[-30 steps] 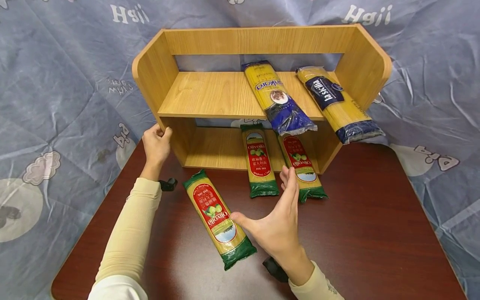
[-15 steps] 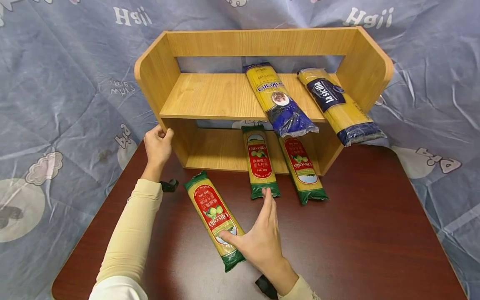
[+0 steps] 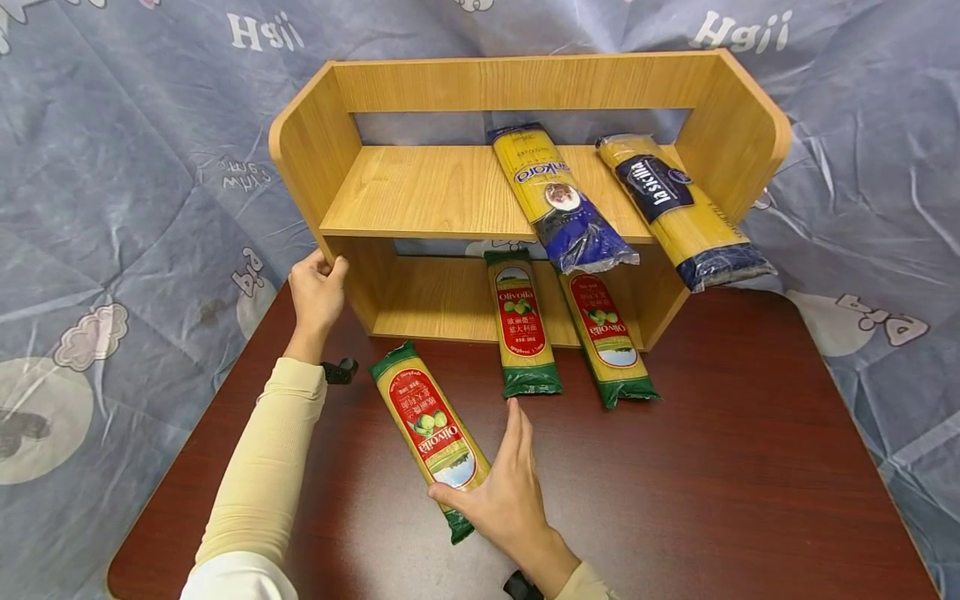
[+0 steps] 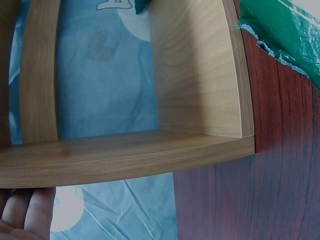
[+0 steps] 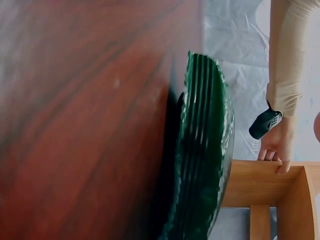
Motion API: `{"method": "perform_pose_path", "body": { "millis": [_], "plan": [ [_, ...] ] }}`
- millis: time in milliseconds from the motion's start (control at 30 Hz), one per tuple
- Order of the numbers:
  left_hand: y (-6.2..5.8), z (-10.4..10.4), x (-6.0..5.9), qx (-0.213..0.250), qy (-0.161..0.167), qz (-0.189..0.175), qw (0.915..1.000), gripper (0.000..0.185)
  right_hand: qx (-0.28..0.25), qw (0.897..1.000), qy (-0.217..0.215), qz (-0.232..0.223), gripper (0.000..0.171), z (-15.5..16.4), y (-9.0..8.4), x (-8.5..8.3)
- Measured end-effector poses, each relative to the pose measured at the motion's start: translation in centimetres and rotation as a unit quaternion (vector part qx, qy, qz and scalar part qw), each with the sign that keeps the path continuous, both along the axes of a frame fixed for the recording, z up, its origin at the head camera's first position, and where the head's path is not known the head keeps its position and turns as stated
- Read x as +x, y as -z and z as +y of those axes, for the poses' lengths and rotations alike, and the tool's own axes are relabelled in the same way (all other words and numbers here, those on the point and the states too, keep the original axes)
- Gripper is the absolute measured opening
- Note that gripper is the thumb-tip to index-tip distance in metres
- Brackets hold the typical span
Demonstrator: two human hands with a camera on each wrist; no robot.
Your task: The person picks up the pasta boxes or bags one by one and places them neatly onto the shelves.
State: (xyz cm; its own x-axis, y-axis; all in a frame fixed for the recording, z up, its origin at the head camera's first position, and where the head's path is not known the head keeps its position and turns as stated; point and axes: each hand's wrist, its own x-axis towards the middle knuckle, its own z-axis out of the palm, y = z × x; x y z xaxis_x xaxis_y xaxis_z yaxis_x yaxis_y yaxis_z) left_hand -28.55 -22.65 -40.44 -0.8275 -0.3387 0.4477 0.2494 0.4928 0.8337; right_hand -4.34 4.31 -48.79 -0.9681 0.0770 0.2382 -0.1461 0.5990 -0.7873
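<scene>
My left hand [image 3: 317, 293] grips the front edge of the left side panel of a two-tier wooden shelf [image 3: 420, 196], thumb in front. In the left wrist view its fingers [image 4: 35, 210] lie against the panel's outer face. A green-ended pack of Olivoilà spaghetti [image 3: 423, 417] lies slanted on the table before the shelf. Over its near right end is my right hand [image 3: 510, 492], thumb and straight fingers spread apart, covering part of the pack. Close up in the right wrist view stands the pack's crimped green end [image 5: 202, 145], with no right fingers showing.
On the lower tier, two more Olivoilà packs, one left [image 3: 519, 321] and one right [image 3: 603, 333], stick out over the front edge. Upstairs, a blue-and-yellow Ankara pack [image 3: 555, 196] and a Lasicilia pack [image 3: 678, 208] overhang likewise. Patterned cloth [image 3: 135, 208] hangs behind the dark red table [image 3: 720, 467].
My right hand has moved left and toward me, from near the right Olivoilà pack to the near end of the loose one. The left hand keeps its grip on the shelf.
</scene>
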Motion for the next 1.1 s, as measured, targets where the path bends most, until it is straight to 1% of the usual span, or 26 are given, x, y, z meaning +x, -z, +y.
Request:
{"method": "perform_pose_path", "body": {
  "millis": [133, 333, 600, 767, 1000, 1100],
  "plan": [
    [0.0, 0.0, 0.0, -0.004, -0.001, 0.000, 1.0000, 0.017, -0.001, 1.000, -0.004, -0.002, 0.151, 0.0, 0.4, 0.0],
    [0.1, 0.0, -0.1, -0.002, -0.003, -0.002, 1.0000, 0.017, 0.012, 1.000, -0.001, -0.016, 0.152, 0.1, 0.9, -0.2],
    [0.1, -0.1, -0.2, 0.002, 0.000, 0.000, 1.0000, 0.016, 0.025, 0.999, -0.014, -0.037, 0.151, -0.2, 2.1, -0.3],
    [0.1, -0.1, 0.0, 0.004, 0.001, -0.006, 1.0000, 0.018, 0.029, 0.998, -0.025, -0.056, 0.152, -0.5, 2.8, -0.1],
    [0.1, -0.1, 0.0, 0.005, -0.001, -0.006, 1.0000, 0.017, 0.072, 0.992, -0.036, -0.092, 0.156, -1.0, 3.7, -0.3],
    [0.1, -0.1, -0.1, 0.006, 0.001, -0.007, 1.0000, 0.018, 0.097, 0.990, -0.037, -0.091, 0.156, -1.2, 3.9, -0.5]
  ]
}}
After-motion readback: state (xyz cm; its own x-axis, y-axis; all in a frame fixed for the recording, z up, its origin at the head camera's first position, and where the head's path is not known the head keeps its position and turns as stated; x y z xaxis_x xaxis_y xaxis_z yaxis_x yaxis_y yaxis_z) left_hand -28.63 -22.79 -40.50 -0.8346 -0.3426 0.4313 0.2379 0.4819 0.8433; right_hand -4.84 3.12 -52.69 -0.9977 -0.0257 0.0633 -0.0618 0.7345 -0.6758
